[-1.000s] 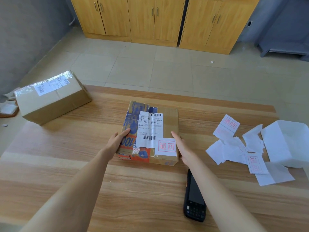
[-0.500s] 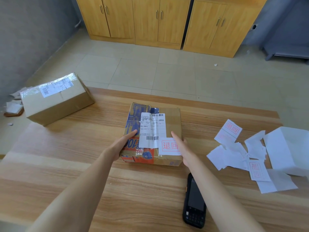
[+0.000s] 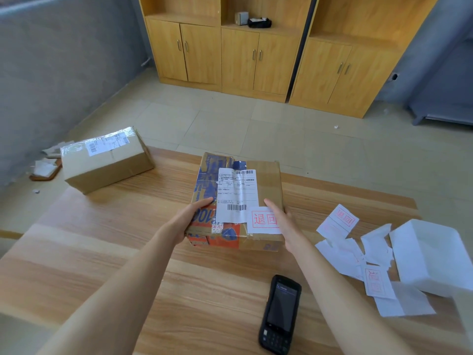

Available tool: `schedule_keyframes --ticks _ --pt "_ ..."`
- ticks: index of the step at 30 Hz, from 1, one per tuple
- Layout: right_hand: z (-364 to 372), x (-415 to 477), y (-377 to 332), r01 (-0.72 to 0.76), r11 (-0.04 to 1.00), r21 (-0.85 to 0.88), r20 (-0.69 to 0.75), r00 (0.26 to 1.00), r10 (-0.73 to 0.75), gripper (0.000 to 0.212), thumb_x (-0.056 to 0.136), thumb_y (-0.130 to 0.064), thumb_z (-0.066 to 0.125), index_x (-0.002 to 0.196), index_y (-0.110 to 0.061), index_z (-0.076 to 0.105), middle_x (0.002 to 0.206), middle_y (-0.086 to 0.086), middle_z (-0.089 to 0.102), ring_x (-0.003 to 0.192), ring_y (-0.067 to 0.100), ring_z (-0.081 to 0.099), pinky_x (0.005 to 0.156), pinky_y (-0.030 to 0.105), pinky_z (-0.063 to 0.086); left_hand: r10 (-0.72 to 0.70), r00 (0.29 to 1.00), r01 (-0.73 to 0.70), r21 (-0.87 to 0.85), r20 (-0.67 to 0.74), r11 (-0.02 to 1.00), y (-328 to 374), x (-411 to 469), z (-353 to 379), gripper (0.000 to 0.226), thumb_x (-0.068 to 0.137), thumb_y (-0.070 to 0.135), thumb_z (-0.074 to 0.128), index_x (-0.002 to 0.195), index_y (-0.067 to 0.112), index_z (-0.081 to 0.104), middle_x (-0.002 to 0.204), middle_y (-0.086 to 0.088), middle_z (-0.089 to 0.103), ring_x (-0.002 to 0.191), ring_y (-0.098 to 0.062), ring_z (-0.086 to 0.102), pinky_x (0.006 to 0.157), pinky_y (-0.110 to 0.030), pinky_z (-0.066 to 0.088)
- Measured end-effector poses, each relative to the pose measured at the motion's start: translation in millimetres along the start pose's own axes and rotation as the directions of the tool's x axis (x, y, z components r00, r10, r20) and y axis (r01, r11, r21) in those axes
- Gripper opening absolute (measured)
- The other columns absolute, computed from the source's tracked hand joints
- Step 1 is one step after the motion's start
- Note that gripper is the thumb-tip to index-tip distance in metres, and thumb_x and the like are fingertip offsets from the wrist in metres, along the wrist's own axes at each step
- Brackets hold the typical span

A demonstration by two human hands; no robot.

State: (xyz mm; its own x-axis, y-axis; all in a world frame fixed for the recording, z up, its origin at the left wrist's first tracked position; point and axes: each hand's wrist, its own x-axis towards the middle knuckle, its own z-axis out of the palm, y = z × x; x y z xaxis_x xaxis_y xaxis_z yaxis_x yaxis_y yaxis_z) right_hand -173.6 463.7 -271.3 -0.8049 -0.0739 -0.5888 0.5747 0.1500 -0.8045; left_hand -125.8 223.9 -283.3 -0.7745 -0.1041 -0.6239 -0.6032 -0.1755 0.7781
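Observation:
A taped cardboard box (image 3: 267,180) with blue and orange print sits in the middle of the wooden table (image 3: 122,226). On its top are a white shipping label (image 3: 236,193) and a white sticker with a red stamp (image 3: 263,220). My left hand (image 3: 190,216) grips the box's left side with the thumb over the top edge. At the right side my right hand (image 3: 288,226) holds it the same way, thumb across the sticker. Whether the box rests on the table or is just off it, I cannot tell.
A black handheld scanner (image 3: 280,313) lies near the front, beside my right forearm. White stamped slips (image 3: 337,221) and a white foam box (image 3: 430,257) lie at the right. A second cardboard box (image 3: 107,165) sits on the table's far left corner. Wooden cabinets (image 3: 256,60) stand behind.
Both thumbs have come up over the box's top edges. The box now shows nearer the table's far edge, and the view has tilted up toward the cabinets.

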Motion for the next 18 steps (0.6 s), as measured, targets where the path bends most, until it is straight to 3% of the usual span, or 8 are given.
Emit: schedule_keyframes --ticks 4,8,11,14,18 --pt "-12.3 -12.9 -5.3 -0.015 0.999 -0.049 0.05 0.999 0.017 0.057 0.086 -0.049 0.062 0.124 -0.007 0.059 0.089 0.002 0.07 0.077 0.012 0.063 0.062 0.024 0.041 0.023 0.999 -0.025 -0.047 -0.046 0.999 -5.0 -17.0 11.8 0.027 0.084 0.042 0.066 0.095 0.017 0.068 0.087 -0.005 0.074 0.065 -0.018 0.068 0.063 -0.029 0.053" --pt "-20.6 -20.0 -5.8 0.0 0.997 -0.077 0.097 0.995 0.007 0.053 0.085 -0.049 0.064 0.116 -0.005 0.064 0.085 0.003 0.071 0.074 0.015 0.065 0.066 0.029 0.049 0.025 0.995 -0.034 -0.088 -0.101 0.996 -13.9 -34.4 19.2 0.031 0.084 0.042 0.067 0.099 0.015 0.067 0.093 -0.007 0.073 0.066 -0.019 0.069 0.06 -0.028 0.054" --pt "-21.6 -23.3 -8.1 0.018 0.993 -0.114 0.144 0.99 -0.001 0.052 0.084 -0.048 0.065 0.112 -0.004 0.066 0.082 0.004 0.072 0.071 0.016 0.066 0.068 0.03 0.052 0.028 0.987 -0.048 -0.125 -0.155 0.991 -22.4 -46.9 20.3 0.035 0.081 0.043 0.069 0.1 0.015 0.068 0.098 -0.009 0.073 0.071 -0.021 0.069 0.066 -0.03 0.055" --pt "-17.7 -27.2 -11.6 0.047 0.988 -0.15 0.193 0.981 -0.017 0.046 0.086 -0.047 0.064 0.106 -0.005 0.066 0.08 0.003 0.071 0.068 0.014 0.065 0.058 0.024 0.046 0.039 0.975 -0.074 -0.156 -0.218 0.985 -29.9 -62.7 18.7 0.041 0.079 0.044 0.071 0.106 0.012 0.068 0.103 -0.011 0.073 0.079 -0.025 0.069 0.071 -0.033 0.055" --pt "-4.3 -31.9 -13.6 0.081 0.984 -0.161 0.271 0.962 -0.035 0.035 0.086 -0.044 0.065 0.096 -0.013 0.052 0.076 0.002 0.067 0.065 0.014 0.063 0.055 0.026 0.046 0.041 0.938 -0.118 -0.208 -0.344 0.971 -43.3 -88.4 14.2 0.039 0.079 0.043 0.072 0.103 0.012 0.068 0.099 -0.01 0.074 0.074 -0.023 0.069 0.064 -0.03 0.054"
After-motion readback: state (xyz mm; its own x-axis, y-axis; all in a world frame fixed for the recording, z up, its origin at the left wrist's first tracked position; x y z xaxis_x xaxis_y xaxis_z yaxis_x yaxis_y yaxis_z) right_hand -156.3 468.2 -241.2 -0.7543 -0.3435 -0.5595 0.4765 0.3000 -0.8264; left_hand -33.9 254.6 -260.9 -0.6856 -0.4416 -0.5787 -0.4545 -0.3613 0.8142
